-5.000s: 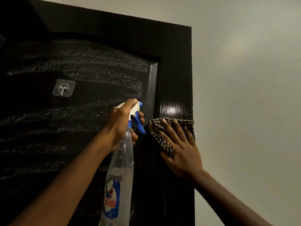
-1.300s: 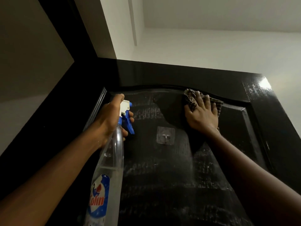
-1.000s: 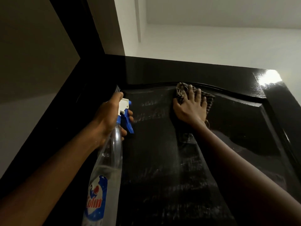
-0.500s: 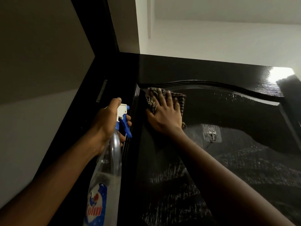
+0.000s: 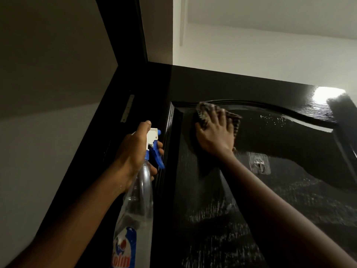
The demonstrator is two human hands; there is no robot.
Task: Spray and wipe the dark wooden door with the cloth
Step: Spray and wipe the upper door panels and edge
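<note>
The dark wooden door [image 5: 222, 88] fills the right half of the view, seen from below, with wet streaks on its raised panel. My right hand [image 5: 214, 134] lies flat with spread fingers on a checked cloth [image 5: 234, 120], pressing it against the panel's upper left corner. My left hand [image 5: 135, 153] grips the neck of a clear spray bottle [image 5: 137, 206] with a white and blue trigger, held upright just left of the panel edge.
A clear stick-on hook [image 5: 259, 165] sits on the panel just right of my right wrist. The black door frame [image 5: 123, 45] with a metal hinge [image 5: 127, 108] runs up the left. Grey wall lies left, white ceiling above.
My right hand has slid the cloth left along the top of the panel, then shifted slightly right and up. The bottle hand has stayed about level. The view swung left.
</note>
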